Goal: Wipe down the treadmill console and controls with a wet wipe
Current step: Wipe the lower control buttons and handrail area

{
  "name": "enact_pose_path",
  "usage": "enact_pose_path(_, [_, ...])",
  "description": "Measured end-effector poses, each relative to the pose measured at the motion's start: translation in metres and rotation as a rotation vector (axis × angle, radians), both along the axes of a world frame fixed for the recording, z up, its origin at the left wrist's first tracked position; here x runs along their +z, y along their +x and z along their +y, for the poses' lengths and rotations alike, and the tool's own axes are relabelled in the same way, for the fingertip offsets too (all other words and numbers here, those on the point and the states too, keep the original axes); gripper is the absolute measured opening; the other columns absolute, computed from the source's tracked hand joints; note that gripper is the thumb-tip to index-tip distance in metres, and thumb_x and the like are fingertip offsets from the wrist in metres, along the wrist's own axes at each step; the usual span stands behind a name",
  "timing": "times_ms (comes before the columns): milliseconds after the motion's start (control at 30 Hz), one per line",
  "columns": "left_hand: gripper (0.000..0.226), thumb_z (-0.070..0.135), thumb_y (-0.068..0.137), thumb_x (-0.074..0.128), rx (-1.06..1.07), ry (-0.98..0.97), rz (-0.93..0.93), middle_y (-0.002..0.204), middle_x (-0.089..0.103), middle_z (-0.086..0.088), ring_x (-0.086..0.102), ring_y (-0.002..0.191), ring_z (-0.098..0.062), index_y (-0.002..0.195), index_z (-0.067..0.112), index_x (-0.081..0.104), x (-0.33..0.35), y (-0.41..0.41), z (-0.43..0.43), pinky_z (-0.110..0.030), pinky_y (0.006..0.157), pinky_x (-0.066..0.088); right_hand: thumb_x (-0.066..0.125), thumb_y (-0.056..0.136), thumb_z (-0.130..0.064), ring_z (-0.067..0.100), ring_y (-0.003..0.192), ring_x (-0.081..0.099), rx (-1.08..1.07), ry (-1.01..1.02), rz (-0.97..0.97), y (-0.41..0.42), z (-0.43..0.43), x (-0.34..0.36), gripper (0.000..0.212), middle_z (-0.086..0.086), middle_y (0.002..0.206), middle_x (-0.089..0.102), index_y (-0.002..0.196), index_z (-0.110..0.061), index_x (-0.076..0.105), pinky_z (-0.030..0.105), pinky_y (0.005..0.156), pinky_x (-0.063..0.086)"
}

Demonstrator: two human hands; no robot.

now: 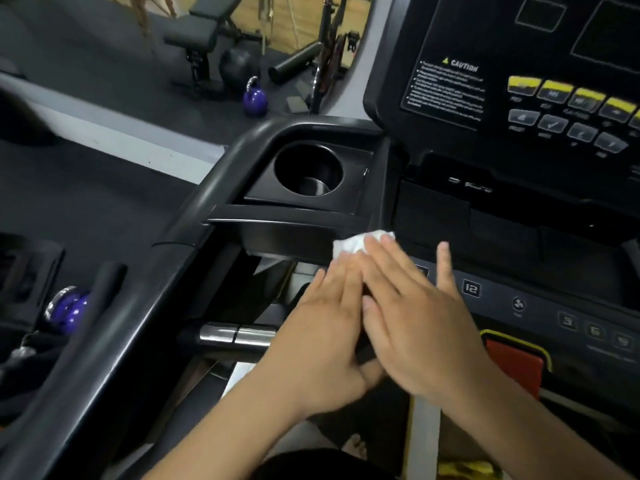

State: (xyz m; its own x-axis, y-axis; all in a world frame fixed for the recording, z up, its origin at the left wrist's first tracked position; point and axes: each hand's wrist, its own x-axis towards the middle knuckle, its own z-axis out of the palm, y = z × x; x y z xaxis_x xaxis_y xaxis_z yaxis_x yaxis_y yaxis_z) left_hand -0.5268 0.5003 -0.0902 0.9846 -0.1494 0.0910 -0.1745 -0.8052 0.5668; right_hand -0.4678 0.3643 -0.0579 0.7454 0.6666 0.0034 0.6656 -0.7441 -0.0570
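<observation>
Wipe: wet wipe [356, 244] peeks from under my fingertips [373, 242], on the console [519, 282] edge.
Fingers: left hand [322, 341], right hand [415, 327], straight, pressing flat.

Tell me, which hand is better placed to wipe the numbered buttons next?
The right hand, probably. Its fingers press the wet wipe, and it lies beside the 12 button; the left hand is farther away.

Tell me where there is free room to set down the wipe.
The cup holder, left of the display panel, looks empty. The dark ledge between that panel and the numbered buttons is bare. Crowded: the ledge's left end, where left hand and right hand press the wipe.
</observation>
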Motion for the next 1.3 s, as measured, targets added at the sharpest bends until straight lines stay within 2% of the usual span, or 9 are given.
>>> enact_pose_path(133, [0.1, 0.055, 0.087, 0.047, -0.017, 0.24, -0.062, 0.163, -0.004, -0.02, -0.011, 0.151, -0.029, 0.155, 0.004, -0.007, 0.01, 0.02, -0.015, -0.047, 0.123, 0.009, 0.022, 0.098, -0.032, 0.012, 0.148, 0.014, -0.065, 0.024, -0.021, 0.012, -0.025, -0.005, 0.054, 0.0, 0.158, 0.025, 0.15, -0.018, 0.028, 0.064, 0.115, 0.012])
enact_pose_path(300, [0.089, 0.054, 0.096, 0.021, -0.078, 0.518, -0.074, 0.154, -0.019, -0.036, -0.02, 0.144, -0.049, 0.149, -0.009, -0.014, 0.017, 0.026, -0.059, -0.057, 0.12, -0.003, 0.022, 0.099, -0.029, 0.014, 0.147, 0.018, -0.145, 0.027, -0.057, 0.006, -0.066, -0.008, 0.052, 0.0, 0.157, 0.027, 0.15, -0.018, 0.029, 0.066, 0.113, 0.016])
enact_pose_path(533, [0.11, 0.076, 0.09, 0.021, -0.335, 0.609, -0.09, 0.152, -0.027, -0.034, -0.027, 0.142, -0.047, 0.146, -0.009, -0.021, 0.025, 0.052, -0.129, -0.055, 0.119, -0.01, 0.021, 0.098, -0.031, 0.013, 0.147, 0.018, -0.399, -0.004, -0.08, -0.001, -0.141, -0.011, 0.054, 0.0, 0.158, 0.026, 0.15, -0.017, 0.027, 0.066, 0.113, 0.016])
enact_pose_path(700, [0.108, 0.074, 0.09, 0.023, -0.442, 0.646, -0.113, 0.153, -0.027, -0.033, -0.027, 0.142, -0.046, 0.147, -0.007, -0.02, 0.028, 0.064, -0.177, -0.054, 0.118, -0.013, 0.018, 0.099, -0.032, 0.013, 0.147, 0.018, -0.527, 0.029, -0.094, -0.008, -0.188, -0.017, 0.055, 0.0, 0.158, 0.026, 0.15, -0.018, 0.028, 0.063, 0.115, 0.014])
enact_pose_path(1000, [0.102, 0.067, 0.09, 0.028, -0.549, 0.606, -0.262, 0.158, -0.013, -0.031, -0.018, 0.147, -0.042, 0.151, -0.006, -0.007, 0.023, 0.071, -0.242, -0.052, 0.12, -0.005, 0.02, 0.099, -0.034, 0.014, 0.144, 0.021, -0.737, 0.052, -0.108, -0.025, -0.25, -0.028, 0.055, 0.007, 0.156, 0.031, 0.148, -0.012, 0.03, 0.069, 0.111, 0.016])
enact_pose_path(1067, [0.097, 0.062, 0.091, 0.029, -0.541, 0.642, -0.287, 0.158, -0.008, -0.031, -0.014, 0.148, -0.044, 0.152, -0.007, -0.003, 0.016, 0.054, -0.23, -0.055, 0.119, -0.006, 0.025, 0.096, -0.033, 0.019, 0.144, 0.025, -0.688, 0.125, -0.12, -0.04, -0.238, -0.031, 0.057, 0.009, 0.154, 0.036, 0.144, -0.007, 0.04, 0.068, 0.111, 0.018])
enact_pose_path(1133, [0.09, 0.056, 0.091, 0.032, -0.467, 0.666, -0.282, 0.157, 0.009, -0.034, 0.003, 0.148, -0.048, 0.15, -0.009, 0.012, 0.008, 0.037, -0.207, -0.058, 0.118, 0.004, 0.03, 0.093, -0.033, 0.018, 0.145, 0.026, -0.6, 0.205, -0.101, -0.05, -0.215, -0.03, 0.057, 0.007, 0.153, 0.037, 0.142, -0.008, 0.046, 0.067, 0.111, 0.019])
enact_pose_path(1200, [0.08, 0.046, 0.091, 0.038, -0.377, 0.673, -0.278, 0.152, 0.027, -0.036, 0.021, 0.144, -0.05, 0.146, -0.011, 0.028, 0.006, 0.027, -0.181, -0.059, 0.115, 0.016, 0.033, 0.092, -0.034, 0.017, 0.146, 0.025, -0.517, 0.239, -0.071, -0.047, -0.189, -0.027, 0.057, 0.004, 0.154, 0.037, 0.142, -0.01, 0.046, 0.066, 0.111, 0.018])
enact_pose_path(1300, [0.084, 0.047, 0.087, 0.049, -0.335, 0.744, -0.236, 0.147, 0.032, -0.038, 0.028, 0.139, -0.053, 0.143, -0.014, 0.034, 0.009, 0.027, -0.155, -0.061, 0.111, 0.022, 0.031, 0.092, -0.034, 0.017, 0.146, 0.022, -0.425, 0.233, -0.046, -0.028, -0.159, -0.023, 0.058, 0.003, 0.155, 0.034, 0.145, -0.013, 0.042, 0.065, 0.111, 0.015])
